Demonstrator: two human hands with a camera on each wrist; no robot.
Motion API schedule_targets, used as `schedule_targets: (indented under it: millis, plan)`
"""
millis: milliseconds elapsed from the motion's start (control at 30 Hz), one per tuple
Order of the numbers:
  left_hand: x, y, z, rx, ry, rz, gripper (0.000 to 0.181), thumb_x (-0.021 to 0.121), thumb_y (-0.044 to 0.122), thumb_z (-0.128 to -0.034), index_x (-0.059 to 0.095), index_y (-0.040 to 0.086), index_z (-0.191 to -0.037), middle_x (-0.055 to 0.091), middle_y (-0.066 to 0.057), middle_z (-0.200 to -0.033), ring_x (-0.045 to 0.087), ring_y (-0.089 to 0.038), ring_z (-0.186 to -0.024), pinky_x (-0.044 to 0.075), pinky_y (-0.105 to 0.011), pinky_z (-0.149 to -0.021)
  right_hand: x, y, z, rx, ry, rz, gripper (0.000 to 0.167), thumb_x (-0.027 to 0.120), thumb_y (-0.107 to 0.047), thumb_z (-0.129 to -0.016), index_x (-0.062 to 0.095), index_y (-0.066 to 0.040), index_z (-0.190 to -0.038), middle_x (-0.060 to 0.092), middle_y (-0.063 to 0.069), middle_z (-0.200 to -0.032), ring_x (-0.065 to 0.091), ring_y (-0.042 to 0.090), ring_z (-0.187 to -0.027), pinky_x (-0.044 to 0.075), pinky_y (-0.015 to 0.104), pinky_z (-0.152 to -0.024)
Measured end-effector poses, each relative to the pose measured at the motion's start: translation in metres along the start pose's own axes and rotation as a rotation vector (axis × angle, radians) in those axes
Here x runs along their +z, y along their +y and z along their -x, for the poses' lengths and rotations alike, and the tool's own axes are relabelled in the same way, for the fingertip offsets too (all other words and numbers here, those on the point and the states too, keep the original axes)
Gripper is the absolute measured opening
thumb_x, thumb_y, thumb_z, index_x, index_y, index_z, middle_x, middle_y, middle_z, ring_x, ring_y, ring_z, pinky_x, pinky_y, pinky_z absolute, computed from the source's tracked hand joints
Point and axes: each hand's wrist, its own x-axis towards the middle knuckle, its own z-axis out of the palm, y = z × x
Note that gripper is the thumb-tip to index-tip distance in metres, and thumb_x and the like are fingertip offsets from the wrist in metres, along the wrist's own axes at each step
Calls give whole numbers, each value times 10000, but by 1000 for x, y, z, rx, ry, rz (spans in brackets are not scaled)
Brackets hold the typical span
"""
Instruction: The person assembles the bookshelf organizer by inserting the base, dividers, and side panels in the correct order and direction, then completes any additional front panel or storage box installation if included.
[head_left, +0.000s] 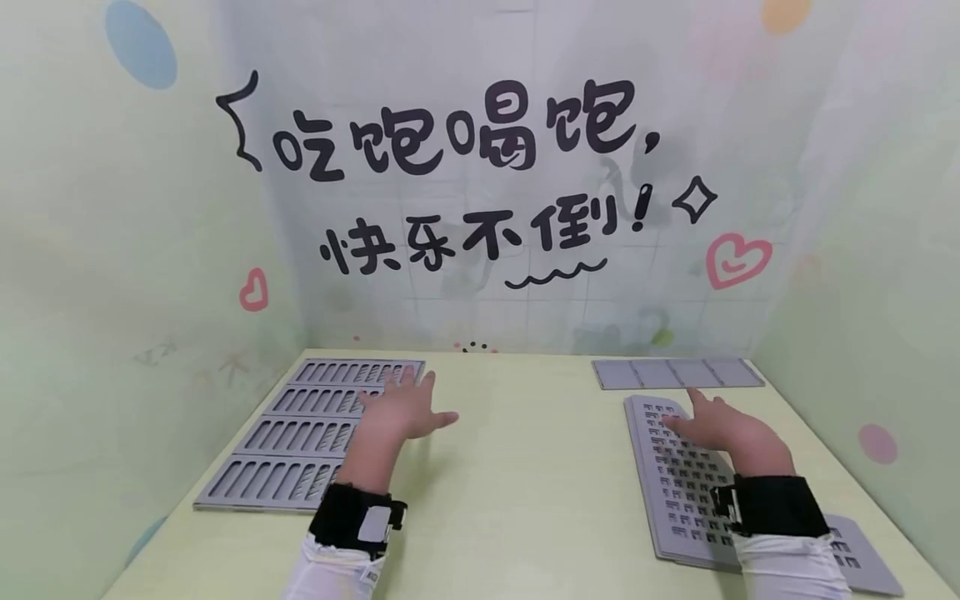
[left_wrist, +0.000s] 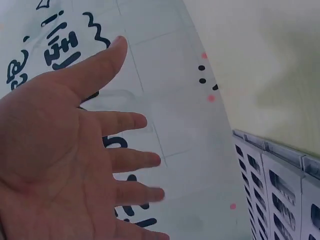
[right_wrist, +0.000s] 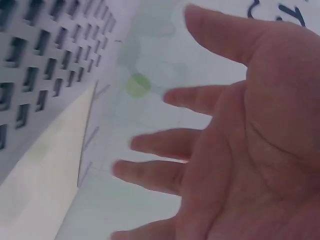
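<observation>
My left hand hovers in the head view over the right side of a grey slotted tray set, fingers spread and nothing held. Some slots towards its right contain striped, ridged-looking pieces; the hand and forearm cover part of it. In the left wrist view the palm is bare, with the slotted trays at lower right. Above a grey panel with rows of small cutouts is my right hand, also bare. Its fingers extend apart in the right wrist view, beside the panel.
A flat grey strip divided into sections lies at the back right. Another grey cutout panel shows by the right forearm. Pale yellow tabletop lies between the hands. Printed walls enclose the back and sides.
</observation>
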Motion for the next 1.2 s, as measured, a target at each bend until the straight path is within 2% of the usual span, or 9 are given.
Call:
schedule_targets:
  millis: [100,200,333,467,600,733,833,967,1200]
  plan:
    - [2,-11,-7,-40,-36,58,871,633,575,-1018,281,154,-1694,180,-316,-1739,183,-663,-1553,186,-873,-1193,-4,2,-6,-38,-49,-9,956,670,-402,-1019,188,207,-1576,331,482,-1560,374,649,-1433,372,753,-1167]
    - [10,-19,-13,-58,-75,92,873,667,530,-1014,298,109,-1682,307,-323,-1694,317,-624,-1524,297,-793,-1211,-5,-2,-9,-39,-46,-16,932,760,-313,-958,264,190,-1567,425,441,-1525,457,602,-1388,399,733,-1159]
    - [19,-30,-22,-143,-110,112,877,764,429,-972,355,31,-1638,380,-353,-1640,327,-648,-1499,350,-834,-1145,-7,-10,-10,-22,-63,13,875,832,-252,-899,387,176,-1519,533,401,-1431,547,532,-1296,440,706,-1135]
    - [23,-39,-27,-209,-141,103,777,769,246,-964,398,54,-1619,387,-337,-1641,358,-677,-1463,351,-912,-1048,-3,-18,-10,-46,-115,65,542,878,-251,-861,677,119,-1203,698,222,-1083,655,330,-990,576,540,-941]
    - [24,-45,-31,-142,-143,56,690,699,77,-966,465,138,-1612,448,-273,-1635,574,-503,-1293,567,-690,-938,4,-21,-11,-61,-136,83,244,878,-230,-861,730,-38,-895,672,64,-880,623,205,-815,565,391,-757]
    - [23,-49,-33,-62,-147,34,701,750,24,-937,510,131,-1587,490,-252,-1613,596,-325,-1074,563,-413,-744,10,-18,-13,-53,-115,93,193,849,-179,-892,731,-27,-902,673,67,-872,634,202,-806,592,398,-751]
    - [24,-52,-34,-33,-138,38,731,811,48,-905,525,118,-1574,517,-241,-1595,625,-313,-1081,582,-425,-783,14,-16,-16,-55,-106,76,180,822,-155,-912,714,-11,-905,660,84,-870,631,215,-803,590,399,-740]
    - [23,-51,-34,13,-106,51,725,852,89,-881,562,109,-1545,555,-234,-1563,645,-376,-1224,588,-539,-971,17,-16,-20,-60,-95,49,189,804,-138,-918,675,-2,-890,643,95,-853,627,225,-789,564,375,-713]
    - [26,-19,-30,117,-79,78,692,844,156,-894,574,106,-1529,586,-215,-1534,661,-318,-1167,590,-527,-986,18,-20,-23,-58,-93,63,205,811,-151,-919,671,-8,-874,646,84,-837,636,216,-775,565,364,-702]
